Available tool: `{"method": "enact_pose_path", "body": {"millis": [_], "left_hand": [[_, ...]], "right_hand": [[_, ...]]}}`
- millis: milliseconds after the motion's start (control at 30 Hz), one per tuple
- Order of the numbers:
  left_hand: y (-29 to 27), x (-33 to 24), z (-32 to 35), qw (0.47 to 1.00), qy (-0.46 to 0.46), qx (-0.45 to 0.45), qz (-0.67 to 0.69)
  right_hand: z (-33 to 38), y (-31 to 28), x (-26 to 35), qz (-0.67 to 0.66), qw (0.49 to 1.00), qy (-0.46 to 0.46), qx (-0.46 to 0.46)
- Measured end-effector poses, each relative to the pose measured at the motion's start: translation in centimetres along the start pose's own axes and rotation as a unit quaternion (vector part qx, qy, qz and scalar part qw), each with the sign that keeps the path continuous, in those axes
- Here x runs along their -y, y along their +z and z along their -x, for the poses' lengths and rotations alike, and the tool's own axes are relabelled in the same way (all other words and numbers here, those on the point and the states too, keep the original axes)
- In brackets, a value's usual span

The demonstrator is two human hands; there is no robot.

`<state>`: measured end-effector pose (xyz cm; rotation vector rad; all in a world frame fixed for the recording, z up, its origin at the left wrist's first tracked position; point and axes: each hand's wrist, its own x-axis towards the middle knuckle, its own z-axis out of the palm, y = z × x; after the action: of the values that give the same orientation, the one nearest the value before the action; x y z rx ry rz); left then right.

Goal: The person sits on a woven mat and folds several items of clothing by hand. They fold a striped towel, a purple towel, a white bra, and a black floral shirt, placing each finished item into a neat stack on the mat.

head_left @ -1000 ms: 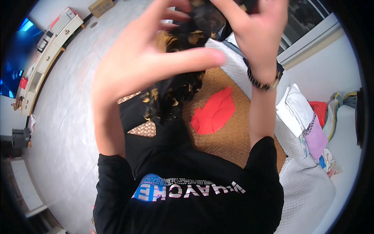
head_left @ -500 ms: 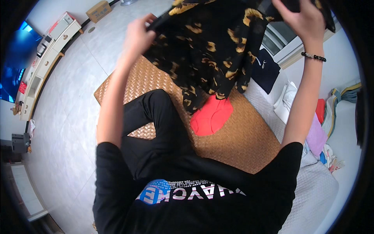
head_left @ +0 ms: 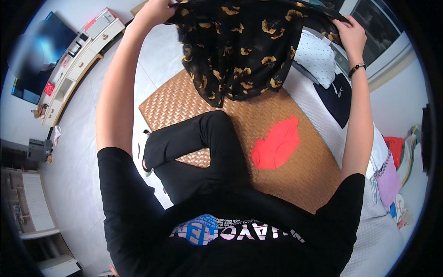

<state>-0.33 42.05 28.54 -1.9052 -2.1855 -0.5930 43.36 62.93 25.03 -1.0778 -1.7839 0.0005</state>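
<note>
A thin black garment with a yellow flower print (head_left: 240, 51) hangs spread out between my raised hands, its upper edge cut off by the top of the view. My left hand (head_left: 159, 9) is closed on its left end. My right hand (head_left: 351, 36) grips the other end, fingers bent over the cloth. The lower hem hangs over the far part of a woven brown mat (head_left: 300, 184). On that mat, right of my bent leg, lie red briefs (head_left: 277, 144), crumpled, apart from both hands.
Along the right runs a pale quilted seat (head_left: 374, 244) with a folded dark garment (head_left: 336, 99), a white patterned cloth (head_left: 316, 57) and a purple cloth (head_left: 389, 182). A white drawer cabinet (head_left: 83, 64) and a screen (head_left: 50, 51) stand far left on grey floor.
The garment has been drawn wider and flatter between my hands, its hem lifted off the red briefs. My left hand moved up; my right hand moved slightly down and left. The view shifted.
</note>
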Motion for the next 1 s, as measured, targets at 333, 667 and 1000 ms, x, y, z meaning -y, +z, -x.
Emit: {"method": "enact_pose_path", "body": {"millis": [333,667,1000], "left_hand": [[-2.1,-4.0,2.0,0.861,-0.043,0.230,0.451],[1.0,-15.2,1.7,0.630,-0.041,0.278,0.724],[12.8,-22.8,13.9,0.948,-0.036,-0.112,0.297]], "right_hand": [[3.2,-1.2,0.7,-0.215,0.840,0.151,0.475],[10.1,0.9,16.2,-0.396,0.896,-0.028,0.199],[10.7,0.0,15.0,-0.503,0.842,0.130,0.145]]}}
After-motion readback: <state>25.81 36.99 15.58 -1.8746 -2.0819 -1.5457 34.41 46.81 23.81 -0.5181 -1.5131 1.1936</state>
